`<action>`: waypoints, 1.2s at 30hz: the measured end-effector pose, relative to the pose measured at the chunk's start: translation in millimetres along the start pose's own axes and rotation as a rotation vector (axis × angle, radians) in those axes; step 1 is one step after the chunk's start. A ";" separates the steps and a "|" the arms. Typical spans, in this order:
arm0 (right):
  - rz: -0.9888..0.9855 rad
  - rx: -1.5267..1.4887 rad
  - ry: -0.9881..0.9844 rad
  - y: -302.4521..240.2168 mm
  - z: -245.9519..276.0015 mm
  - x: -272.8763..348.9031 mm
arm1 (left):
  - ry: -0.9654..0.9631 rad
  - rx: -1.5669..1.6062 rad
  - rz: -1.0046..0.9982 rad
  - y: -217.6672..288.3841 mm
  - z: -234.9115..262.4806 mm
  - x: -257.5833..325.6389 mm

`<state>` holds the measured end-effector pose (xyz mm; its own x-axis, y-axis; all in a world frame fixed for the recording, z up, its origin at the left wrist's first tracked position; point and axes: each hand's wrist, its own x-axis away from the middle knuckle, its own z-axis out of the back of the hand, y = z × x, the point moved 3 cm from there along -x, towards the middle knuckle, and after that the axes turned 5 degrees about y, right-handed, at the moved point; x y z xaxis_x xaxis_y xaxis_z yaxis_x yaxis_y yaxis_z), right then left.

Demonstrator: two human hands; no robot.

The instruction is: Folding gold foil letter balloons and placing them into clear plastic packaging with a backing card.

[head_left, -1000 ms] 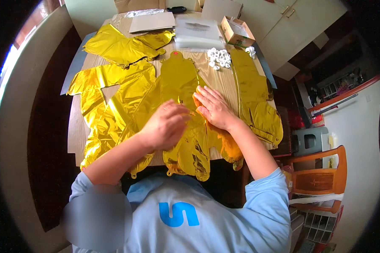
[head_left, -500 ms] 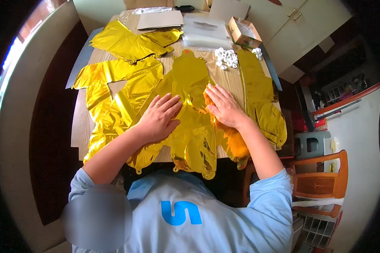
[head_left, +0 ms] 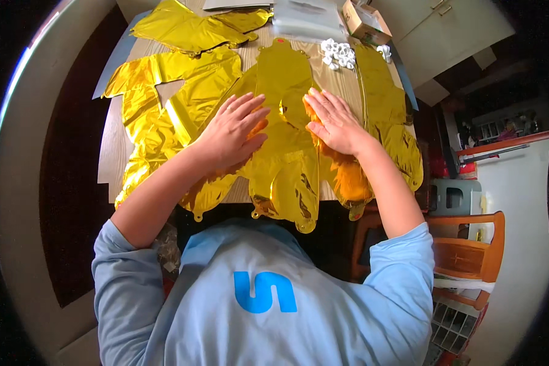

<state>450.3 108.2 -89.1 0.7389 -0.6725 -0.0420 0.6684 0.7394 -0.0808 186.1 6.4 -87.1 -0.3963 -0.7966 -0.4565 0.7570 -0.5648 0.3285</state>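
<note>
Several flat gold foil balloons cover a wooden table (head_left: 113, 165). The middle gold balloon (head_left: 283, 79) runs from the far side to past the near edge. My left hand (head_left: 232, 131) lies flat on its left part, fingers spread. My right hand (head_left: 332, 122) lies flat on its right part, fingers together and pointing away from me. Both palms press down on the foil; neither hand grips anything. More gold balloons lie to the left (head_left: 165, 116), far left (head_left: 189, 27) and right (head_left: 387, 104).
A heap of small white pieces (head_left: 338, 53) sits beyond my right hand. A small cardboard box (head_left: 365, 21) and clear plastic bags (head_left: 308, 18) lie at the far edge. An orange wooden chair (head_left: 470, 256) stands at my right, beside a white cabinet.
Both hands slid away from me along the middle balloon and flattened. The left hand went from curled to spread flat. The view tilted toward the table.
</note>
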 end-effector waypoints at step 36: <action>-0.021 0.097 -0.041 1.1 -2.3 -1.0 | -0.002 0.107 -0.403 82.7 23.5 71.1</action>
<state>450.2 109.6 -91.5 0.7263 -0.6873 -0.0002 0.6872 0.7263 0.0158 208.3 -102.0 -73.0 -0.6508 -0.5077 -0.5645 0.4827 -0.8506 0.2085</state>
